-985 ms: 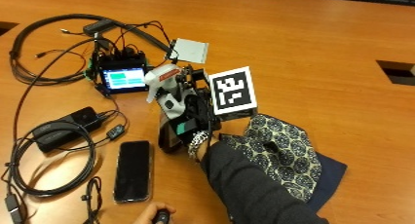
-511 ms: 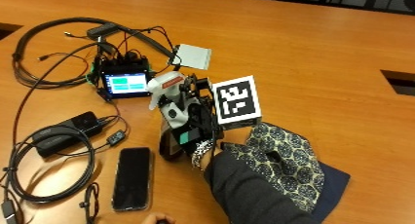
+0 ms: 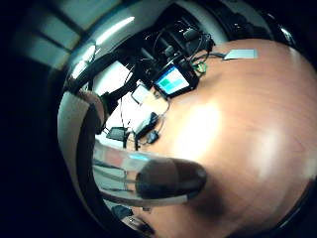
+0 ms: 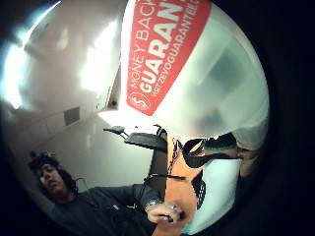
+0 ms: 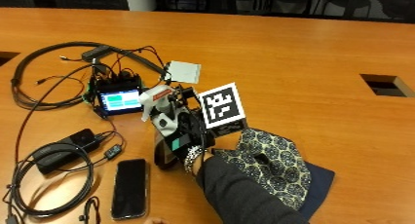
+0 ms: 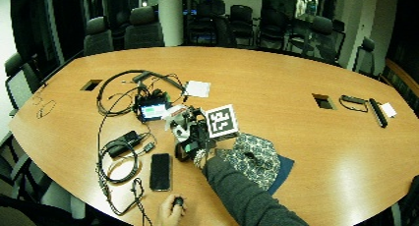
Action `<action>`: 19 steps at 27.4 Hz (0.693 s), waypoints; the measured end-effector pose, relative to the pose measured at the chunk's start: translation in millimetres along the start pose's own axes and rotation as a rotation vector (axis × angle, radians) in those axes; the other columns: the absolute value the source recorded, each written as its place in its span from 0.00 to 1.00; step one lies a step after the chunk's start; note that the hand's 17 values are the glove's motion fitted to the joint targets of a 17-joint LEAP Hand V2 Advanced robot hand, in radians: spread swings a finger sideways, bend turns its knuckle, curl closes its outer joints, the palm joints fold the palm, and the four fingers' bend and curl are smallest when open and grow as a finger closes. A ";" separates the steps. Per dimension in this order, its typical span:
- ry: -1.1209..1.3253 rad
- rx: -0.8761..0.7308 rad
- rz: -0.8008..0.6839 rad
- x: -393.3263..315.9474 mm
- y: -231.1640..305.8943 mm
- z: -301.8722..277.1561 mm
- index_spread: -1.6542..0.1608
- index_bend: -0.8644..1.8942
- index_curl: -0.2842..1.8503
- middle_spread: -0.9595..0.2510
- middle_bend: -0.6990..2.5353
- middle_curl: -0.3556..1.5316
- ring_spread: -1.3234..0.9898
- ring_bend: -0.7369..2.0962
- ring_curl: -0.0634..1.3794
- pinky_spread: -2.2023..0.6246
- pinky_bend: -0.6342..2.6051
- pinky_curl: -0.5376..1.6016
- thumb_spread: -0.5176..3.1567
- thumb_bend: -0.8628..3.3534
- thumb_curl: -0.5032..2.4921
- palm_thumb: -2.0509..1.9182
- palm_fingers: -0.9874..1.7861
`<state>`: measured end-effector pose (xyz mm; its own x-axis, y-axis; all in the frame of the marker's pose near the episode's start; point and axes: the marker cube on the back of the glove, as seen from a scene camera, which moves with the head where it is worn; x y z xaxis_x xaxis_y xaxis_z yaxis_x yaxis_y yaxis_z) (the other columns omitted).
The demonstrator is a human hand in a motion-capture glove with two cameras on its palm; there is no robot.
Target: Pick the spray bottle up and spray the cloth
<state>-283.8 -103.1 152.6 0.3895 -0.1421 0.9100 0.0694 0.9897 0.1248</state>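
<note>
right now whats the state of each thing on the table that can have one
spray bottle: lifted off the table, held in the gloved right hand, nozzle not aimed at the cloth
cloth: patterned, lying on the table beside the forearm, untouched
small screen device: switched on, display lit
phone: flat on the table, screen dark

On my worktop (image 5: 311, 48) I see a small lit screen (image 5: 119, 98) amid black cables (image 5: 39, 68), a dark phone (image 5: 130, 187), a power brick (image 5: 65, 148) and a white card (image 5: 183, 71).
</note>
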 end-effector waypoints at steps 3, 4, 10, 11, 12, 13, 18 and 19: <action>-0.015 -0.013 0.044 3.3 -1.5 1.3 0.76 0.37 0.36 0.61 0.37 0.48 0.48 0.50 0.37 0.68 0.34 0.45 0.47 0.20 0.34 0.74 0.79; -0.020 -0.016 0.056 4.5 -2.0 1.6 0.75 0.37 0.36 0.61 0.37 0.48 0.48 0.49 0.37 0.69 0.33 0.45 0.47 0.20 0.34 0.74 0.77; -0.013 -0.056 0.097 6.9 2.2 1.8 0.74 0.36 0.34 0.61 0.35 0.47 0.49 0.45 0.35 0.73 0.31 0.44 0.45 0.20 0.34 0.74 0.68; -0.005 -0.066 0.096 7.2 3.7 1.4 0.74 0.36 0.34 0.61 0.34 0.46 0.49 0.44 0.35 0.74 0.31 0.44 0.45 0.20 0.34 0.74 0.67; 0.005 -0.074 0.094 7.8 5.5 0.6 0.74 0.36 0.34 0.61 0.34 0.46 0.49 0.44 0.34 0.75 0.31 0.44 0.45 0.20 0.34 0.74 0.66; 0.015 -0.081 0.093 8.3 8.0 -0.7 0.74 0.35 0.34 0.61 0.33 0.46 0.50 0.44 0.34 0.75 0.31 0.44 0.45 0.20 0.34 0.74 0.66; 0.096 -0.075 0.124 3.3 35.8 -21.4 0.73 0.34 0.31 0.65 0.31 0.44 0.51 0.42 0.33 0.81 0.30 0.44 0.44 0.20 0.34 0.75 0.57; 0.120 -0.070 0.134 0.7 41.4 -27.1 0.73 0.34 0.31 0.66 0.31 0.44 0.51 0.41 0.32 0.81 0.30 0.44 0.44 0.20 0.34 0.76 0.56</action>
<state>-255.8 -62.6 147.7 0.5060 -0.0136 0.8624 0.0712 0.9971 -0.0260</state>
